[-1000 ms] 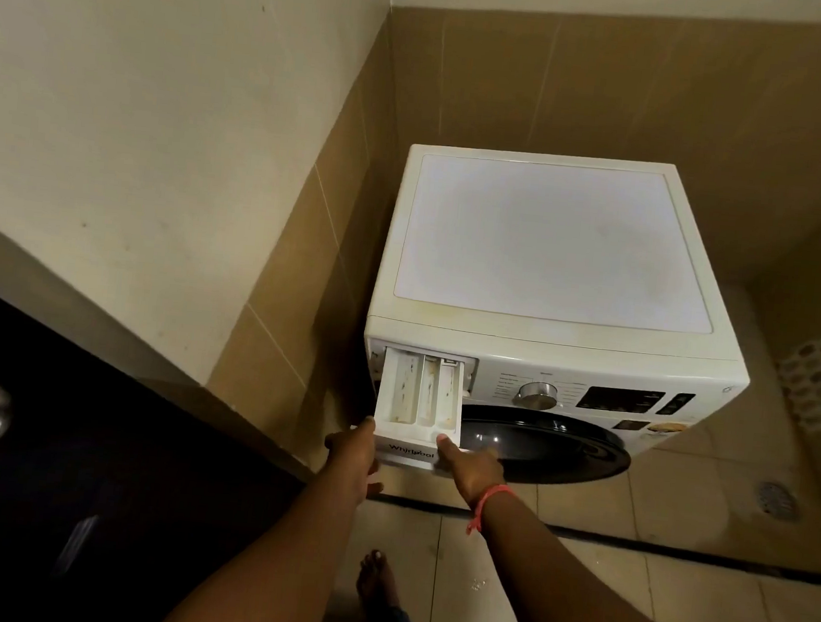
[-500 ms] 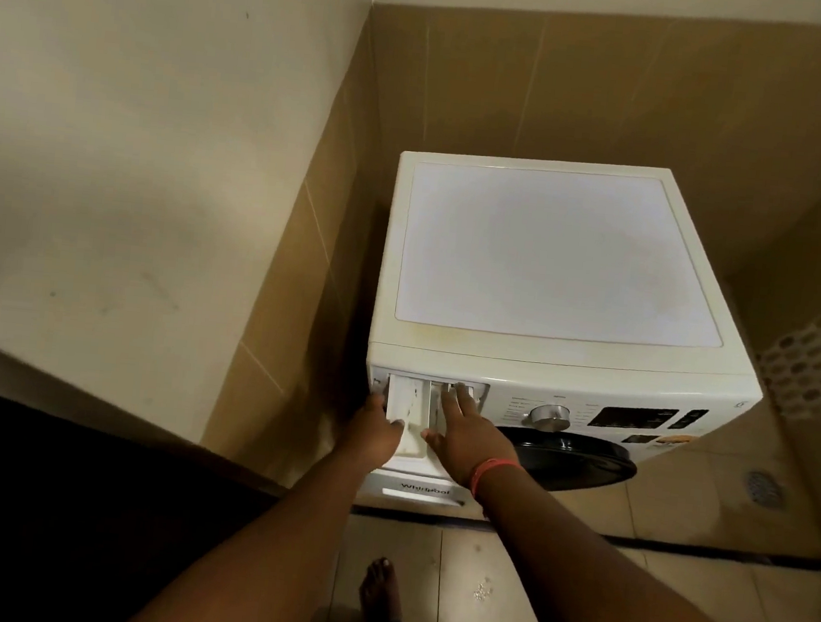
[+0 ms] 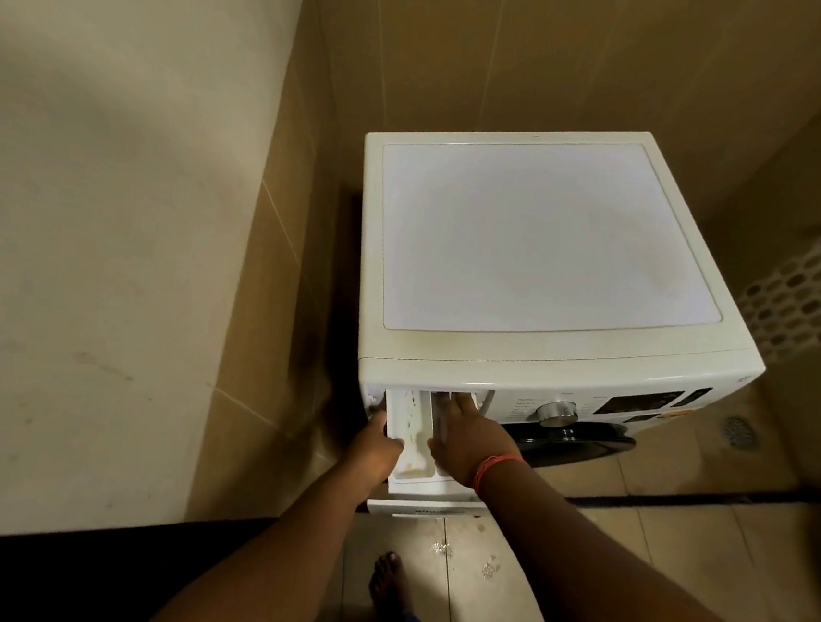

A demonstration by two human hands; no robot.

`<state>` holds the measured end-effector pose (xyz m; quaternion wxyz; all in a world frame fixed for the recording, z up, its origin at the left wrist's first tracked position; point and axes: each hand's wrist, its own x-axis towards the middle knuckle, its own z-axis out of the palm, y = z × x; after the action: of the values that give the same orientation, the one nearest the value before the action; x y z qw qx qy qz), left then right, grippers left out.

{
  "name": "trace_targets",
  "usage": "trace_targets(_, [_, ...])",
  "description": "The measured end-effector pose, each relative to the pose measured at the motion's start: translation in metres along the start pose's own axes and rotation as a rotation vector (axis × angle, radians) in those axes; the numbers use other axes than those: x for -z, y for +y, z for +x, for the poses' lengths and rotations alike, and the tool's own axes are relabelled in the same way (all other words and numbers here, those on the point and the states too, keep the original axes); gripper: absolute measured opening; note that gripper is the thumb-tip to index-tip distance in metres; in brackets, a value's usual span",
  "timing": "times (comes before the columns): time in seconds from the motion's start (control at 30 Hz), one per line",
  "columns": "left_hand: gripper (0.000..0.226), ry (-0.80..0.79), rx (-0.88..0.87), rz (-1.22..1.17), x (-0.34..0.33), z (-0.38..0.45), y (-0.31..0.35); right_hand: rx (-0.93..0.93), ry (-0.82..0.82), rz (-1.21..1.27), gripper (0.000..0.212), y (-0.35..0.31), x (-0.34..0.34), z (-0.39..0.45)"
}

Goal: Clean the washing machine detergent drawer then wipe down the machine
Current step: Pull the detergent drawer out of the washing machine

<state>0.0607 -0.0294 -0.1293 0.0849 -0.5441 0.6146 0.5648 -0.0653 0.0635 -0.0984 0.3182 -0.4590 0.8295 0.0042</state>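
Fingers of right hand laid flat inside pulled-out detergent drawer; left hand curled on its left edge (washing machine front).

Both arms reach forward. The left hand is curled closed, gripping something. The right hand lies flat, palm down, fingertips possibly hidden.

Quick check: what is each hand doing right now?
Left hand: closed on the left edge of the pulled-out detergent drawer.
Right hand: open, fingers reaching flat into the drawer, gripping nothing visible.
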Motion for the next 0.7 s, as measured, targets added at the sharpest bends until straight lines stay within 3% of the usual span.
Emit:
trace_targets(0.23, [0.058, -0.035, -0.007, 0.002, 0.003, -0.001, 0.005, 0.024, 0.012, -0.070, 0.086, 0.003, -0.002, 0.004])
trace_targets(0.43, [0.062, -0.047, -0.012, 0.019, 0.005, -0.012, -0.001, 0.037, 0.022, -0.088, 0.080, -0.001, -0.011, -0.007])
trace_targets(0.7, [0.062, 0.035, 0.012, 0.022, -0.021, -0.051, -0.033, -0.002, 0.020, -0.015, 0.085, 0.006, -0.050, -0.053])
